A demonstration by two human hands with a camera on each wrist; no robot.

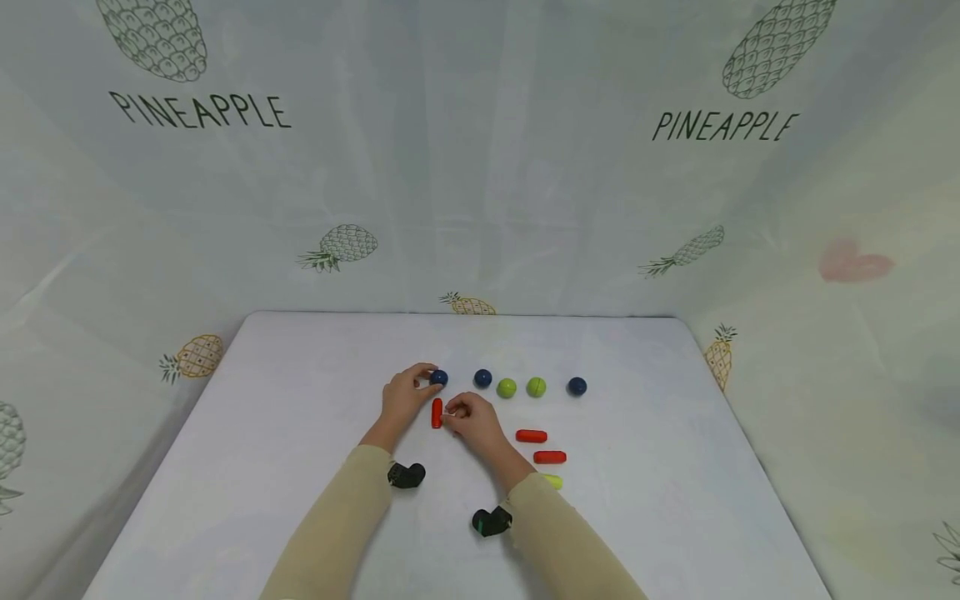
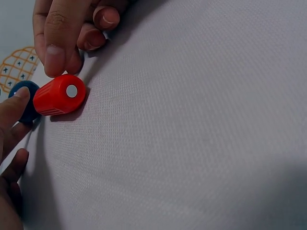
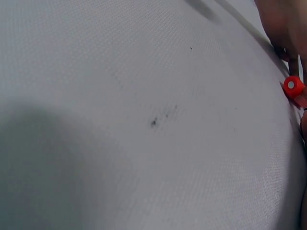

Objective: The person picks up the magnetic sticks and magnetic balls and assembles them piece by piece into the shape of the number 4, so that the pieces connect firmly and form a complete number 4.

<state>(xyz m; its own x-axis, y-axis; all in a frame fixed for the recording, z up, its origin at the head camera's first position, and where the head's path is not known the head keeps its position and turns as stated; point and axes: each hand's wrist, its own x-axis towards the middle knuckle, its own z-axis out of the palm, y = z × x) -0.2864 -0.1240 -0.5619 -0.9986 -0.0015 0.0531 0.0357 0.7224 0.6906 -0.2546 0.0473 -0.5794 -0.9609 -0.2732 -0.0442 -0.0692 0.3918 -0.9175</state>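
Note:
My left hand pinches a dark blue ball between thumb and fingers at the far end of a short red rod. Ridges run along the rod, and a pale round dot marks its near end. In the left wrist view the ball and the rod look end to end; whether they touch I cannot tell. Just right of the rod is my right hand, fingers loosely bent, with nothing seen in its grasp. Its thumb is very close to the rod's side.
Right of the hands stand two more blue balls and two green balls, roughly in a row. Nearer lie two red rods and a yellow-green rod, partly hidden by the right sleeve. All rest on a white table.

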